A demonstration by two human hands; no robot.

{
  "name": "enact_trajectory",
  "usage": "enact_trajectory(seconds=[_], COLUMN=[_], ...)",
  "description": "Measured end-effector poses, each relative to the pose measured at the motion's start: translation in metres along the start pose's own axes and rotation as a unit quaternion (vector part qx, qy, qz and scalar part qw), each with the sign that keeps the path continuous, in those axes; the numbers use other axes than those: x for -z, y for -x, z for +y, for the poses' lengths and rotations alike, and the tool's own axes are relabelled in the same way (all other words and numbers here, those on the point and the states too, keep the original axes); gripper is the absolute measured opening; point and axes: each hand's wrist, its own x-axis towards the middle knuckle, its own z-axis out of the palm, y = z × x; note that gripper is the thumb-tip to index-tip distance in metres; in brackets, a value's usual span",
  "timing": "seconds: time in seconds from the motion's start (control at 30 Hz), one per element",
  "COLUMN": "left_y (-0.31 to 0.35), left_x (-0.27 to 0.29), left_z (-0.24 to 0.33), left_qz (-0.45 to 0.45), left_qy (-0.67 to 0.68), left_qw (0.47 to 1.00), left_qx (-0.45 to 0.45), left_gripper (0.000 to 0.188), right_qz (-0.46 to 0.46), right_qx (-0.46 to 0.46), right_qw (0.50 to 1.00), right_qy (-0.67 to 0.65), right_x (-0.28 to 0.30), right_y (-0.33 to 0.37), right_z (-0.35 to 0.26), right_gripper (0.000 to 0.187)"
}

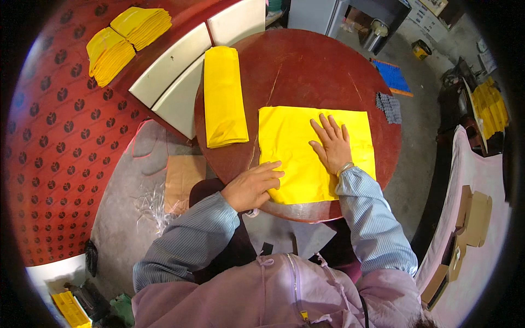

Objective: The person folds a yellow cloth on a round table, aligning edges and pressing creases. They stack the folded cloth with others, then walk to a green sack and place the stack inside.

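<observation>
A flat yellow cloth-like sheet (306,164), roughly rectangular, lies on the round red table (322,65) close to me. My right hand (332,143) rests flat on its upper right part with the fingers spread. At the sheet's lower left edge is my left hand (252,186), fingers stretched over the edge and nothing visibly gripped. To the left, a long narrow folded yellow piece (225,98) lies near the table's rim.
Stacked folded yellow pieces (139,30) sit on a red patterned surface (65,136) at the far left. Cream drawer fronts (175,71) border the table. On the floor are brown cardboard (183,180) and clear plastic (153,208). Opened cardboard boxes (474,218) lie at the right.
</observation>
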Motion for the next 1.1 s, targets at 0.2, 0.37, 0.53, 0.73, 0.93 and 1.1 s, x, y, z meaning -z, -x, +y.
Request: enact_trajectory(seconds=[0.2, 0.37, 0.53, 0.73, 0.93, 1.1], left_y=[-0.011, -0.031, -0.042, -0.044, -0.044, -0.043], left_x=[0.003, 0.014, 0.02, 0.011, 0.0, -0.001], left_z=[-0.008, -0.014, -0.029, -0.045, -0.036, -0.031], left_qz=[0.016, 0.01, -0.066, -0.022, 0.06, 0.066], left_qy=[0.061, 0.166, 0.268, 0.232, 0.257, 0.231], left_qw=[0.996, 0.969, 0.927, 0.953, 0.944, 0.951], left_qx=[0.06, 0.184, 0.254, 0.195, 0.198, 0.195], left_gripper=[0.028, 0.028, 0.034, 0.032, 0.038, 0.032], right_qz=[-0.006, 0.012, 0.077, 0.103, 0.129, 0.095], right_qx=[0.015, -0.006, -0.021, 0.084, 0.033, 0.057], right_qw=[1.0, 0.979, 0.925, 0.944, 0.945, 0.969], right_qy=[-0.005, -0.201, -0.372, -0.304, -0.297, -0.22], right_x=[-0.022, -0.005, 0.052, 0.086, 0.068, 0.057], right_y=[0.006, -0.001, 0.041, 0.108, 0.139, 0.143], right_z=[0.012, 0.022, 0.001, -0.073, -0.1, -0.1], right_gripper=[0.062, 0.059, 0.046, 0.041, 0.042, 0.052])
